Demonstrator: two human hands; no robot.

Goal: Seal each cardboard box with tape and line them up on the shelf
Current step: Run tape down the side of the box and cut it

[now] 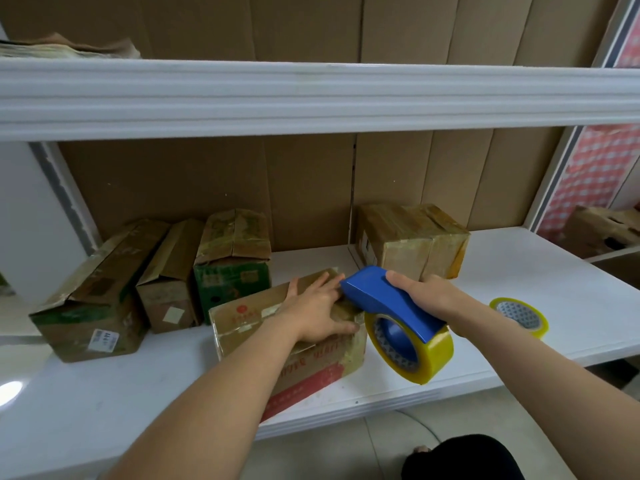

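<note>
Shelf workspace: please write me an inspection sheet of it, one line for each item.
Surface: white shelf, boxes standing on it.
Job's things: box being taped at the front edge; three boxes lined up at back left; one taped box at back right; blue tape dispenser with a yellow roll, its nose at the top of the front box.
Clutter: spare tape roll lying flat at the right.
Hands: left hand presses flat on the box top; right hand grips the dispenser.
Cables: a thin line on the floor, cannot tell what it is.
Surroundings: cardboard back panel; upper shelf above.
</note>
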